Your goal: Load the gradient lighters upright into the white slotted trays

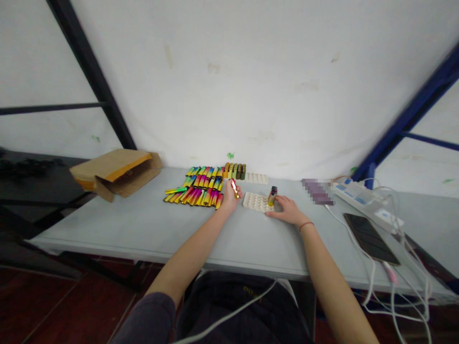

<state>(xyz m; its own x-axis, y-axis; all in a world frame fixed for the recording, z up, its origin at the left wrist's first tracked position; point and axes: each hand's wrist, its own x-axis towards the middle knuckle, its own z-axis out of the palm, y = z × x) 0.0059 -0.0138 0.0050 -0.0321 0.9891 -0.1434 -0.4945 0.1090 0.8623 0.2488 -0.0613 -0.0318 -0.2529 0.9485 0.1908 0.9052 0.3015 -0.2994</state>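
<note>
My left hand (232,195) is closed around a shiny red-and-gold tube (234,188), tilted, just left of the pale tray. That pale tray (253,201), with rows of round hollows, lies flat on the table. Several dark-topped, gold-coloured tubes (272,196) stand upright at its right end. Beside them my right hand (287,210) rests with thumb and fingers apart, the thumb by the tray's near right corner and a fingertip close to the standing tubes. Left of my left hand, many shiny multicoloured tubes (202,181) lie in rows.
Behind my hands, several upright tubes (234,171) stand beside a second pale tray (256,178). An open cardboard box (118,169) lies at the left. To the right are a phone (371,238), a blurred purple item (317,191), a power strip (366,203) and tangled white cables (405,248).
</note>
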